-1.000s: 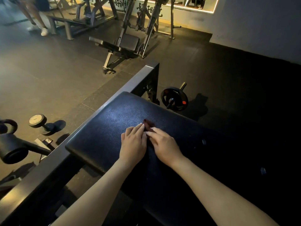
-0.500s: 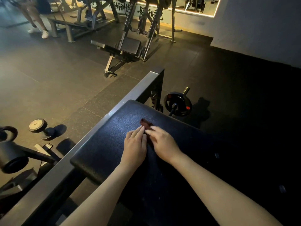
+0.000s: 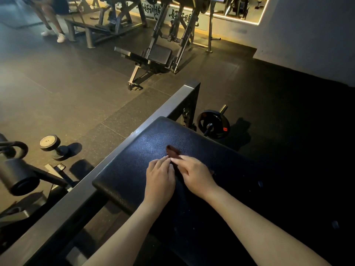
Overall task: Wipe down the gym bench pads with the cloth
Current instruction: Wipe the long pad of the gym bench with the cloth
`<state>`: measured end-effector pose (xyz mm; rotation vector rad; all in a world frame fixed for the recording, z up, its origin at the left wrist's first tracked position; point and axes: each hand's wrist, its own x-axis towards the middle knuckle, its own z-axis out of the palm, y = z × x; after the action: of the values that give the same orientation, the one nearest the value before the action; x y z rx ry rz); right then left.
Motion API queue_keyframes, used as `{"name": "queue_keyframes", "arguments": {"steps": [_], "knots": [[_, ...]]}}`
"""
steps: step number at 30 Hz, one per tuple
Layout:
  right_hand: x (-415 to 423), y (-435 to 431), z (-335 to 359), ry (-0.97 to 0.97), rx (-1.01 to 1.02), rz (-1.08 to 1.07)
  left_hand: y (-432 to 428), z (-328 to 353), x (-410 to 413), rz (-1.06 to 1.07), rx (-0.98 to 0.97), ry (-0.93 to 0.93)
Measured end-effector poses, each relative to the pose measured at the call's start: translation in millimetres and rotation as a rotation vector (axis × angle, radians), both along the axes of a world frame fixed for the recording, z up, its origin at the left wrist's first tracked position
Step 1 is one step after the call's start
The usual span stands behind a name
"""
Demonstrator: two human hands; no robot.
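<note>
Two bare forearms come in from the lower edge and meet over the bench pad (image 3: 130, 169), a dark, grained cushion that catches a pale sheen near its far left part. The left hand (image 3: 159, 177) lies palm down on the pad with its fingers nearly straight. The right hand (image 3: 194, 175) lies just beside it, also palm down, fingers stretched toward the left. The tips of both hands touch one another at the far end. The cloth (image 3: 172, 150) is a small dark reddish strip lying on the pad. It runs beneath the meeting fingertips, and its free end shows just beyond them. Both hands press flat on it rather than curling round it. How much of it lies under the palms cannot be told in the dim light.

Along the pad's left edge a grey metal beam (image 3: 165, 105) slants away and ends in a square corner. On the floor left of it rests a dumbbell (image 3: 50, 143). To the right, past the pad's far corner, a weight plate (image 3: 213, 123) sits on a short bar. Further off stands another bench (image 3: 159, 55) under a rack, and at the far left are a person's legs (image 3: 51, 18) in white shoes
</note>
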<state>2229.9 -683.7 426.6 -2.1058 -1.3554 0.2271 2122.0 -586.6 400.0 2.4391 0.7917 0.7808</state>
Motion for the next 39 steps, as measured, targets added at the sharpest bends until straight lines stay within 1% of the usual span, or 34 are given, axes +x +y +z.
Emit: {"name": "queue_keyframes", "arguments": {"steps": [2, 3, 4, 6, 7, 9, 13, 16, 18, 20, 22, 23, 27, 29, 31, 32, 34, 36, 37, 39], "knots": [[8, -12, -3, -0.115, 0.012, -0.023, -10, -1, -8, -0.035, 0.013, 0.071], [18, -13, -3, -0.163, 0.006, -0.088, -15, -1, -11, -0.054, 0.021, 0.109], [27, -13, -4, -0.167, -0.027, -0.162, -19, 0, -13, -0.065, 0.03, 0.136], [33, -14, -7, -0.082, -0.117, -0.239, -23, 3, -19, -0.061, 0.035, 0.162], [28, -14, -10, -0.041, -0.12, -0.227, -25, 3, -24, -0.05, 0.03, 0.166], [9, -18, -13, -0.032, -0.073, -0.158, -29, 2, -34, -0.022, 0.02, 0.157], [-45, -43, -19, -0.108, 0.052, -0.029, -47, -3, -59, 0.035, 0.0, 0.048], [-57, -58, -16, -0.172, 0.064, 0.045, -64, -4, -78, 0.02, -0.02, -0.02], [-40, -55, -12, -0.276, 0.027, -0.013, -74, -3, -85, 0.005, -0.014, -0.029], [-20, -46, -5, -0.338, -0.111, -0.136, -84, -5, -89, 0.006, -0.001, -0.015], [-21, -43, -5, -0.322, -0.218, -0.157, -94, -8, -92, 0.018, -0.015, -0.009], [-29, -46, -6, -0.316, -0.214, -0.125, -100, -11, -94, 0.03, -0.031, -0.021], [-78, -73, -16, -0.203, -0.03, -0.026, -114, -21, -103, 0.063, -0.059, -0.1], [-92, -87, -19, -0.164, -0.009, 0.065, -119, -26, -110, 0.081, -0.08, -0.15], [-82, -91, -16, -0.182, 0.003, 0.141, -124, -28, -118, 0.079, -0.062, -0.142], [-72, -89, -13, -0.232, 0.021, 0.132, -127, -29, -121, 0.078, -0.029, -0.116], [-49, -81, -6, -0.335, -0.002, -0.008, -129, -30, -124, 0.1, 0.03, -0.068], [-41, -74, -5, -0.308, -0.158, -0.17, -131, -30, -125, 0.143, 0.006, -0.047], [-47, -75, -6, -0.297, -0.197, -0.196, -132, -29, -126, 0.158, -0.025, -0.049], [-73, -79, -9, -0.295, -0.101, -0.143, -133, -29, -129, 0.17, -0.083, -0.067]]}}
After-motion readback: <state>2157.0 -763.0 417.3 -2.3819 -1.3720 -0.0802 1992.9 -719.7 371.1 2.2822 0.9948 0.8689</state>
